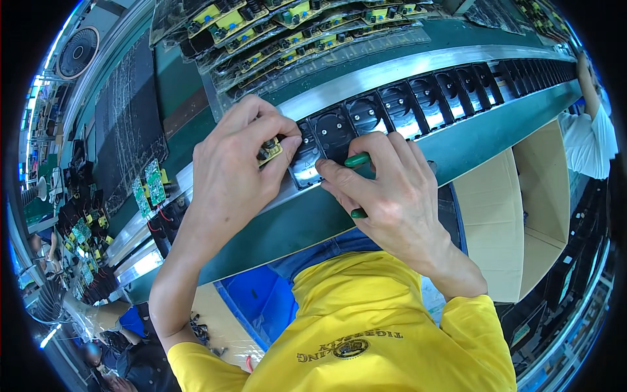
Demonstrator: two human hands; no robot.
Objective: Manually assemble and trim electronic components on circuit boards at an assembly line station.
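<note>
My left hand [238, 153] is closed around a small yellow circuit board [270, 153], gripped between thumb and fingers at the left end of a row of black plastic housings [334, 130]. My right hand [398, 189] has a green-handled tool [357, 160] tucked in its curled fingers; two green ends show, and its working end is hidden. The right thumb and index fingertip come down at the edge of a black housing close to the left hand. Small screws or studs show inside several of the housings.
Stacked trays of yellow circuit boards [294, 49] lie beyond the metal rail [385, 77]. A dark mat [127, 124] and more boards [153, 186] are on the left. An open cardboard box [493, 215] stands at right, near another person's arm [588, 85]. A blue bin [255, 300] sits below the bench.
</note>
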